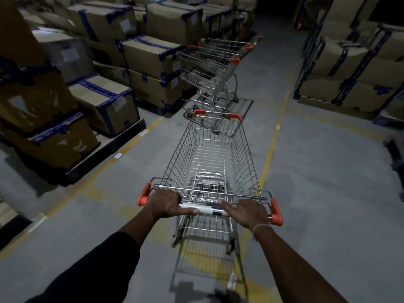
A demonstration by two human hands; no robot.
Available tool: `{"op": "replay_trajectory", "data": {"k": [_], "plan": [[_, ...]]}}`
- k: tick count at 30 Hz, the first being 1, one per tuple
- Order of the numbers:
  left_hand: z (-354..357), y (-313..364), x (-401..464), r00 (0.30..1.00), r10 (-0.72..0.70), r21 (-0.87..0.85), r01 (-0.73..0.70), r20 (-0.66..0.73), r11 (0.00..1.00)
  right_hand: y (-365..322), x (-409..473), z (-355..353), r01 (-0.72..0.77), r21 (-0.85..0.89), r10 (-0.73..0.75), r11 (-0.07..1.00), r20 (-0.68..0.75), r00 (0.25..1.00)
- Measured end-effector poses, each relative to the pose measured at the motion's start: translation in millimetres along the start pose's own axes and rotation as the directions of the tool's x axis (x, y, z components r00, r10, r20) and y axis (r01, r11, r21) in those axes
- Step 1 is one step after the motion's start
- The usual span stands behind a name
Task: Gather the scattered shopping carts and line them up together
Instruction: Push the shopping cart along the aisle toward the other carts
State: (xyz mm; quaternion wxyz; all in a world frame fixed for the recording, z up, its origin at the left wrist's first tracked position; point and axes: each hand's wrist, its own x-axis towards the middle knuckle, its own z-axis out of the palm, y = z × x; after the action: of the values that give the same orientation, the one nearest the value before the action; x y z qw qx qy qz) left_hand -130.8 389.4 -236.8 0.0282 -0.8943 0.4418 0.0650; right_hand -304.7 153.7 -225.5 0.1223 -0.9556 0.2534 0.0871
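Dim aisle, head view, read left to right.

Well to the left of the left hand (163, 204): stacked cardboard boxes (105, 99) with blue tape, on pallets. I make out at least ten; more run into the dark, so no firm count.

Left hand: fingers curled over the handle bar (204, 209) of the near cart (213, 158), thumb tucked under, just inside the left orange end cap (143, 194). Dark sleeve on that forearm.

Right hand (248, 212): wrapped round the same bar, just inside the right orange cap (276, 212), index finger lying straighter along the bar. A thin band sits on that wrist.

Judgement: hands set wide apart, one toward each end, give steering leverage as well as push (a centred single grip would let the cart yaw).

Ahead of both hands, beyond the near cart's front rim: the parked carts (215, 68), baskets nested one in another, beside the left boxes. I count two for certain, perhaps a third at the back; blur prevents certainty. The near cart's nose lies just short of the rearmost one's lower frame; touching or not, I cannot tell. It points roughly at them, presumably for nesting into that row.

Right of the right hand: a yellow floor line (272, 147), then, well apart, another box stack (349, 62).

Count: hands two, moving cart one, empty.
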Motion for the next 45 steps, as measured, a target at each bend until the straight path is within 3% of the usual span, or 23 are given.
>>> {"op": "replay_trajectory", "data": {"k": [12,27,45], "plan": [[-20,28,168,0.997,-0.062,-0.151,0.07,0.053,0.986,96,179,-50,0.07,-0.107,-0.067,0.992,0.034,0.997],[-38,-40,385,0.99,-0.139,-0.087,0.137,-0.015,0.987,117,416,-108,0.163,-0.134,-0.162,0.977,0.02,0.987],[-71,-73,617,0.954,-0.295,-0.093,0.298,0.043,0.95,158,699,-178,0.293,-0.183,-0.289,0.938,0.051,0.956]]}}
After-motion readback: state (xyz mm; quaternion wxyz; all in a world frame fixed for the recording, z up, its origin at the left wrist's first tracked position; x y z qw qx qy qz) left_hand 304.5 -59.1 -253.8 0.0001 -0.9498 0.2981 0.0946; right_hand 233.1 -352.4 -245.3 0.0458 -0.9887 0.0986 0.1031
